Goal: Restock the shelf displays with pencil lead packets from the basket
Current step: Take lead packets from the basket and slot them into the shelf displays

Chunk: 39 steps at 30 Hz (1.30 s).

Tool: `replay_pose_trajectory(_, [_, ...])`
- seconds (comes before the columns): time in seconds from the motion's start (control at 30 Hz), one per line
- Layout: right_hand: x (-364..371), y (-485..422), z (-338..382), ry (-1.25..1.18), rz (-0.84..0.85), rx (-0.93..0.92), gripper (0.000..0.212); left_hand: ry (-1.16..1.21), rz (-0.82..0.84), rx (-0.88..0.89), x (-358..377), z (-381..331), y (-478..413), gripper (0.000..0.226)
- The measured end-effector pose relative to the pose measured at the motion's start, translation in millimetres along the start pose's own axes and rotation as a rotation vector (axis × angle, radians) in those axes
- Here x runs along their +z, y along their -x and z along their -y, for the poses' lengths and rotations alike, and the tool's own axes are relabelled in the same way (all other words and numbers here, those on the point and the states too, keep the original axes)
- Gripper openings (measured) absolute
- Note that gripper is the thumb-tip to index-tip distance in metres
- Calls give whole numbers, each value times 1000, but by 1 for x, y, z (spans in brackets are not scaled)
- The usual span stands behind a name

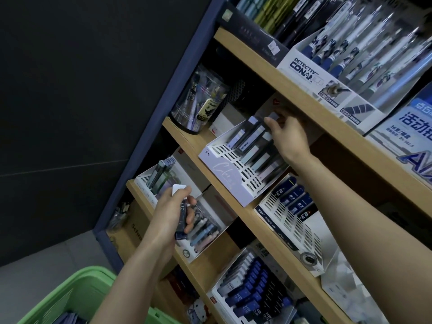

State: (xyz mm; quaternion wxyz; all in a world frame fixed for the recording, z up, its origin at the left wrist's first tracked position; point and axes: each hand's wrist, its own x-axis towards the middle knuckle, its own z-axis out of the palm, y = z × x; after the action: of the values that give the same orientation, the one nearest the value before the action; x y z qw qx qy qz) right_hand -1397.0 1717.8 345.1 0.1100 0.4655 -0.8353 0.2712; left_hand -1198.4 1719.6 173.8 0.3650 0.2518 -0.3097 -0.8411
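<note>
My left hand (pixel 171 210) grips a stack of dark blue pencil lead packets (pixel 182 220) with a white tab on top, held in front of the lower shelf. My right hand (pixel 286 134) reaches into the white slotted display box (pixel 228 174) on the middle shelf and pinches the top of a lead packet (pixel 273 116) at the back of a row. Several grey, blue and pale packets (pixel 253 146) stand in that box. A green basket (pixel 77 298) sits at the bottom left with bluish packets inside.
Wooden shelves (pixel 236 206) run diagonally. More slotted displays hold blue 0.3 lead cases (pixel 292 199) and HB cases (pixel 247 291). A clear pen tub (pixel 198 101) stands at the left end. Pen boxes (pixel 327 66) fill the top shelf. A dark wall lies to the left.
</note>
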Motion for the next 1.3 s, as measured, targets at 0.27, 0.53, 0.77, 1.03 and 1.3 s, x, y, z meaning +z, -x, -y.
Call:
replay_pose_trajectory(0.27, [8,-4,4,113,57,-30,35,80,-8,-23,2,3,-2,10])
replay_pose_trajectory(0.53, [7,0,-4,86,-55,-36,37,35,-5,-3,2,8,-3,7])
replay_pose_trajectory(0.77, [8,17,-5,236,-79,-270,29,-31,7,3,3,10,-1,7])
replay_pose_trajectory(1.03, [17,40,2,369,-94,-267,45,168,38,-57,2,7,2,30])
replay_pose_trajectory(1.3, [42,135,31,36,481,-356,50,224,37,-77,4,5,6,34])
